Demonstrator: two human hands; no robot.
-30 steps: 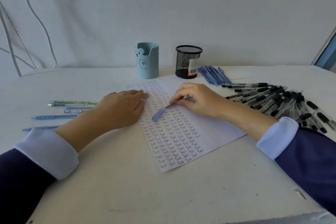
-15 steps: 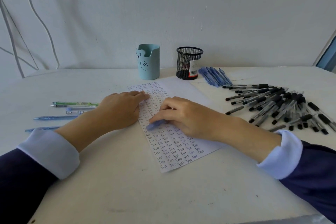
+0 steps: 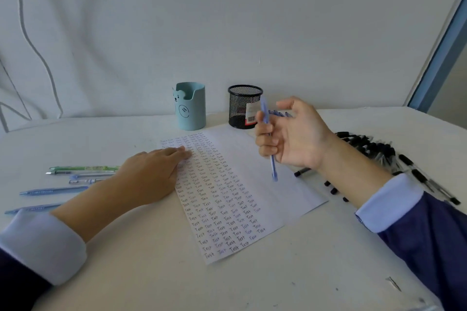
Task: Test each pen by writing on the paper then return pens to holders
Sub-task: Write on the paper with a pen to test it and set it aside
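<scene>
A white paper (image 3: 255,184) covered with rows of handwritten "Test" lies on the table. My left hand (image 3: 149,174) rests flat on its left edge, fingers straight. My right hand (image 3: 290,136) is raised above the paper's right side, its curled fingers holding a blue pen (image 3: 269,139) nearly upright, one end pointing down at the sheet. A light blue bear-faced holder (image 3: 190,106) and a black mesh holder (image 3: 244,106) stand behind the paper.
Several black-capped pens (image 3: 379,151) lie heaped at the right, under and behind my right forearm. Several green and blue pens (image 3: 75,174) lie at the left. More blue pens (image 3: 280,112) peek out behind my right hand. A wall stands close behind the holders.
My right hand has lifted off the paper with the blue pen and swung it from lying low to nearly upright. My left hand has stayed on the paper.
</scene>
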